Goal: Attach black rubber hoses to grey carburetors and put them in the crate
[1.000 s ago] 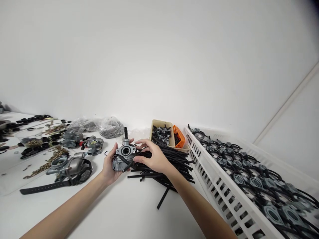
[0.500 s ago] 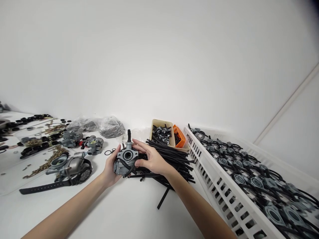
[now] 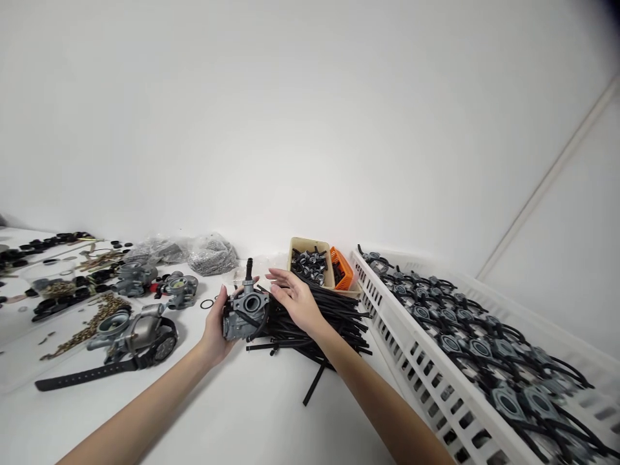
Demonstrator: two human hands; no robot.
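Observation:
A grey metal carburetor (image 3: pixel 243 314) with a black cap on top and a black hose across its front is held up over the white table. My left hand (image 3: pixel 216 332) grips it from the left side, thumb upright along its edge. Just to its right, my right hand (image 3: pixel 296 300) is open, fingers stretched out and apart from the carburetor. Beneath and beyond that hand lies a pile of black rubber hoses (image 3: pixel 339 323). Small black O-rings (image 3: pixel 207 303) rest left of the carburetor.
A white slatted crate (image 3: pixel 411 361) full of carburetors stands at right. Behind the hoses are a cream bin (image 3: pixel 303 243) of small parts and an orange basket (image 3: pixel 346 270). At left lie a wristwatch (image 3: pixel 165 345), more carburetors (image 3: pixel 112 323), brass pieces (image 3: pixel 104 313) and bagged parts (image 3: pixel 212 254).
My right hand has let go of the carburetor and opened a little to its right. The carburetor stays in my left hand, turned slightly. The view has shifted a little.

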